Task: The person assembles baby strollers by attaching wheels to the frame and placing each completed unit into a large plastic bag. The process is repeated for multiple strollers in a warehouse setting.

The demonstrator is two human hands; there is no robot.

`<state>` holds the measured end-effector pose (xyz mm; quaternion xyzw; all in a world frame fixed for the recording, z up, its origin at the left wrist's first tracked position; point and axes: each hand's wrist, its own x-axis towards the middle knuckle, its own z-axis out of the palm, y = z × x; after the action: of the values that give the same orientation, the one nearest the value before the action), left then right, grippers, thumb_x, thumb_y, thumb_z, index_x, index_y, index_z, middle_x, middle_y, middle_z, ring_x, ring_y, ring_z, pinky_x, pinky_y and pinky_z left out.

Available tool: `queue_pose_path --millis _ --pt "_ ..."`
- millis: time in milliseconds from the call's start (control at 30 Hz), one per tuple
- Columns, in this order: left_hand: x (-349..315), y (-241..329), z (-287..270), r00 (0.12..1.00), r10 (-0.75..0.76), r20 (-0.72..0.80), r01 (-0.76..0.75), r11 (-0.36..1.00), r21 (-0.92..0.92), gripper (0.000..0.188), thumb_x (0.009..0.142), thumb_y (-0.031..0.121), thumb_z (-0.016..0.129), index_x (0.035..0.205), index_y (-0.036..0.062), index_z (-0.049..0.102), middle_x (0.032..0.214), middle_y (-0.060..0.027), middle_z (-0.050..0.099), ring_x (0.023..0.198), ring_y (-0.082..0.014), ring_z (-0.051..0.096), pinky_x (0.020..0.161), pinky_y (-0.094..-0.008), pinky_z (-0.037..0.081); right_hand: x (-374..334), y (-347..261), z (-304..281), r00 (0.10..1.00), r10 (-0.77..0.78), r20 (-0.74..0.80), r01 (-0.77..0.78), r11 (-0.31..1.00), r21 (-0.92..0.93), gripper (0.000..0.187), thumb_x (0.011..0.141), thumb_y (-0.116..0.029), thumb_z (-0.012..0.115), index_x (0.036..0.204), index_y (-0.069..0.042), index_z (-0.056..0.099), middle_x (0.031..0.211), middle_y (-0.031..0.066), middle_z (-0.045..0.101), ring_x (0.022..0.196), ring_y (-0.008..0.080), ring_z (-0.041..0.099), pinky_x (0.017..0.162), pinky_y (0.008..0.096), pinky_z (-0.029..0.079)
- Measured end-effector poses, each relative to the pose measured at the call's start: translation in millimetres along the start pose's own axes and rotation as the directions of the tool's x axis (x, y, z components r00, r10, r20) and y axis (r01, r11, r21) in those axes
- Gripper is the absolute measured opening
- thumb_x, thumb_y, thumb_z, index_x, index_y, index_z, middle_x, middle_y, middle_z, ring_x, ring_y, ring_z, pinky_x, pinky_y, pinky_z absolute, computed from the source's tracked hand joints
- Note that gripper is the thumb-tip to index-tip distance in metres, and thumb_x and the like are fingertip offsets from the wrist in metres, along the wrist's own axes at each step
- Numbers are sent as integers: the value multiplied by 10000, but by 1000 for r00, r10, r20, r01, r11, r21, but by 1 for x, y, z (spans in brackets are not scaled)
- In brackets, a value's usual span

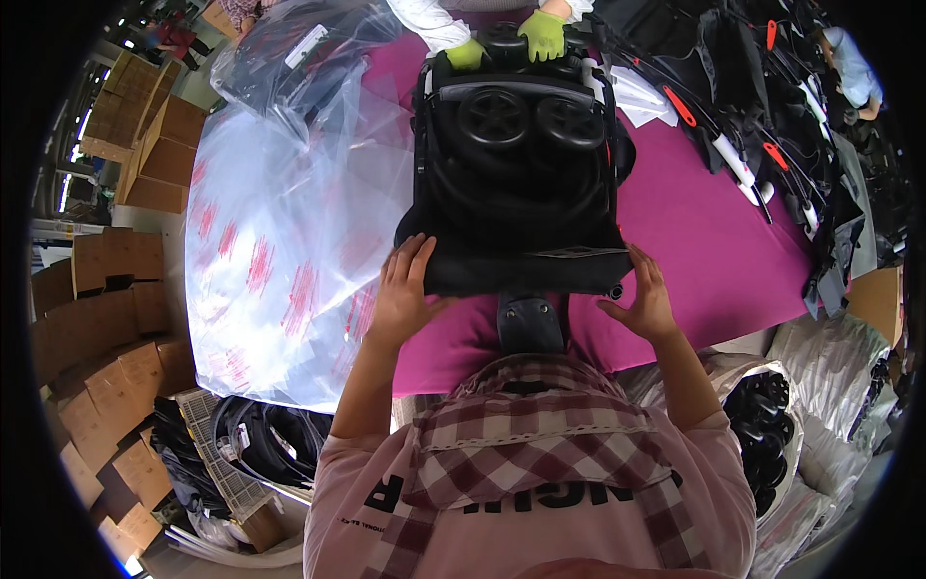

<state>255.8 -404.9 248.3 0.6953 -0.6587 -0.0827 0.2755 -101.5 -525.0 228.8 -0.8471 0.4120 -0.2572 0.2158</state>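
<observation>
A folded black stroller (pixel 521 183) with two wheels facing up lies on the magenta table (pixel 714 241). My left hand (pixel 403 289) presses flat against its near left corner, fingers spread. My right hand (pixel 644 297) touches its near right corner, fingers apart. At the far end, another person's two hands in yellow-green gloves (pixel 542 35) rest on the stroller's top.
A stack of large clear plastic bags (pixel 289 222) with red print covers the table's left part. Black stroller frames with red parts (pixel 752 106) crowd the right. Cardboard boxes (pixel 116 289) stand at the left; bags of black wheels (pixel 762 425) sit at the lower right.
</observation>
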Motion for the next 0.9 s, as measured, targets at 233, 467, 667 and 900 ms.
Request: queue_pose_path --millis 233,467,667,900 --pt "40 -30 12 989 105 105 -114 990 84 358 628 47 769 914 56 553 859 -124 605 861 -343 597 728 -433 495 45 17 6 996 -51 71 60 989 -135 310 638 -7 696 945 -31 656 959 171 658 862 385 631 743 435 516" --pt "59 -42 24 1000 17 -1 -17 999 50 338 657 49 751 922 36 540 881 -150 603 883 -365 587 747 -457 481 78 30 11 989 63 132 -57 997 -47 211 646 -25 698 845 -1 632 870 216 638 811 408 622 688 441 499" --pt "20 -36 30 995 -20 -101 22 1000 18 553 644 16 739 1159 64 544 1166 -164 578 1106 -385 539 914 -427 481 48 43 31 998 16 63 -20 997 75 443 661 24 673 1098 -29 622 904 161 652 829 330 662 697 382 517" --pt "-37 -113 23 886 -426 -181 439 898 33 827 747 234 787 1438 120 348 1465 -206 324 1314 -409 364 1055 -476 370 -34 73 62 891 453 -32 -453 892 5 204 894 -153 617 1059 -35 630 859 110 655 852 207 654 710 311 510"
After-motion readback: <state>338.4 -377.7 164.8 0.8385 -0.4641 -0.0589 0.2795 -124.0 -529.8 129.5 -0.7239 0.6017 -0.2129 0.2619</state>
